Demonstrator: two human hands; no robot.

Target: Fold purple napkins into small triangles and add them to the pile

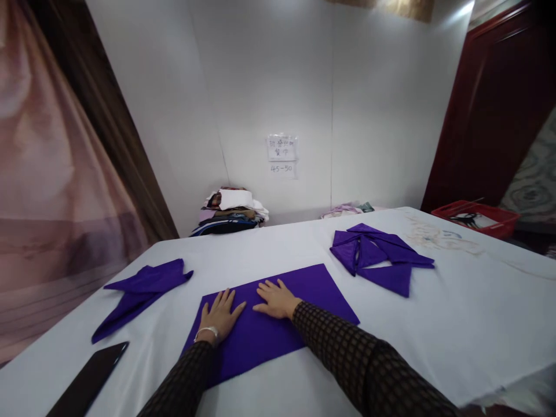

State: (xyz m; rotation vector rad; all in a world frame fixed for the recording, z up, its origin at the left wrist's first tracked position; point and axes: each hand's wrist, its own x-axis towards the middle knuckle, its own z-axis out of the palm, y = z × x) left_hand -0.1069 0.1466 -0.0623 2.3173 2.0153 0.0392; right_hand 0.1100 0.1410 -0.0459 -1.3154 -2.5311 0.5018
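Note:
A flat purple cloth (260, 341), roughly rectangular, is spread on the white-covered table (278, 388) in front of me. My left hand (219, 317) lies flat on its left part, fingers spread, a pale bracelet at the wrist. To the right of it, my right hand (275, 299) rests palm down near the cloth's far edge, its fingers also apart. Both hands press on the cloth without gripping it. Dark checked sleeves cover both forearms, and the right one hides some of the cloth's near right side.
Folded purple cloth (145, 286) lies at left, and several folded purple pieces (377, 249) lie at back right. A dark phone (89, 382) sits at front left. Stacked clothes (232, 209) stand by the wall. A red basket (499, 226) is at far right.

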